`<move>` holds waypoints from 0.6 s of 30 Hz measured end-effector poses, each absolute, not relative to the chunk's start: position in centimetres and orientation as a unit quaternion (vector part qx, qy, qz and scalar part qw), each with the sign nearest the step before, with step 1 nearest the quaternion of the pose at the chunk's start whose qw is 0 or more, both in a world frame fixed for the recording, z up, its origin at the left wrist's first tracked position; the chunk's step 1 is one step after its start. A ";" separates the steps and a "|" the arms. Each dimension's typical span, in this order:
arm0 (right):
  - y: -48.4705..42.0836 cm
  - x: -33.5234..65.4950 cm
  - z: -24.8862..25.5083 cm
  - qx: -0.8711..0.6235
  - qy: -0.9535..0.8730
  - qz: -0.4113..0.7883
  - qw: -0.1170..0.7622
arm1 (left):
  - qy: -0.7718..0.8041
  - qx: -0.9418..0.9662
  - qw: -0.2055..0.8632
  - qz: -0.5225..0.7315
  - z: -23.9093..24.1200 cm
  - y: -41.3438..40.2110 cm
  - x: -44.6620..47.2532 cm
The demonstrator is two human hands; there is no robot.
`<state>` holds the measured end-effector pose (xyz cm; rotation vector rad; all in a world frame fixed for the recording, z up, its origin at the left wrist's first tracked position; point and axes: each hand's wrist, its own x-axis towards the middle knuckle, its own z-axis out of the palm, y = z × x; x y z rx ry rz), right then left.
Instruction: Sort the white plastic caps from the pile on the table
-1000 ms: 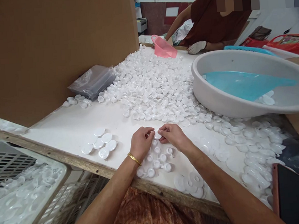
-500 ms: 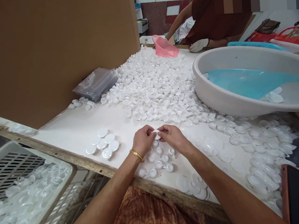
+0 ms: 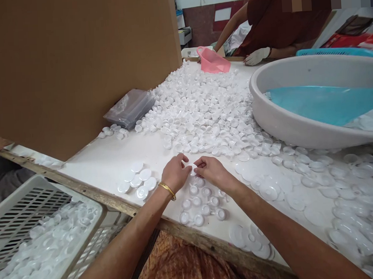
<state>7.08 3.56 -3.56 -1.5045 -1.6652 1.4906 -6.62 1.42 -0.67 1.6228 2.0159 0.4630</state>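
Observation:
A small white saucer (image 3: 193, 169) is pinched between my two hands above the table. My left hand (image 3: 176, 173), with a gold bracelet at the wrist, grips its left edge between thumb and fingers. On the opposite edge my right hand (image 3: 212, 171) has its fingertips closed. Several small white cups (image 3: 206, 210) stand upside down just below my hands. To the left lies a group of white saucers (image 3: 145, 174). More flat saucers (image 3: 249, 238) overlap near the front edge, by my right forearm.
A large heap of white cups (image 3: 203, 109) spreads behind my hands. At right stands a grey basin (image 3: 267, 122); a pink scoop (image 3: 213, 61) lies at the back near a person's gloved hand (image 3: 257, 56). A plastic-wrapped pack (image 3: 129, 108) leans by cardboard (image 3: 81, 70). A crate (image 3: 96, 208) stands lower left.
My view has swung a little to the left, so the table appears shifted right. Both hands keep hold of the saucer, now tilted somewhat differently. Part of another person's arm shows at the left edge.

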 end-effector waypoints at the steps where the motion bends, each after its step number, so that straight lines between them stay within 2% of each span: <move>1: 3.8 6.7 -3.6 -0.541 -0.602 0.547 0.215 | 0.745 0.607 0.206 0.182 -0.5 1.6 -6.7; 4: 4.2 5.8 -3.7 -0.526 -0.607 0.560 0.203 | 0.754 0.614 0.063 0.223 -0.4 2.7 -6.3; 7: 4.3 5.4 -3.9 -0.513 -0.608 0.570 0.203 | 0.739 0.642 -0.021 0.203 -1.4 4.1 -5.8; 18: 4.8 6.4 -3.6 -0.485 -0.542 0.660 0.187 | 0.688 0.718 0.006 0.103 -3.4 5.6 -5.7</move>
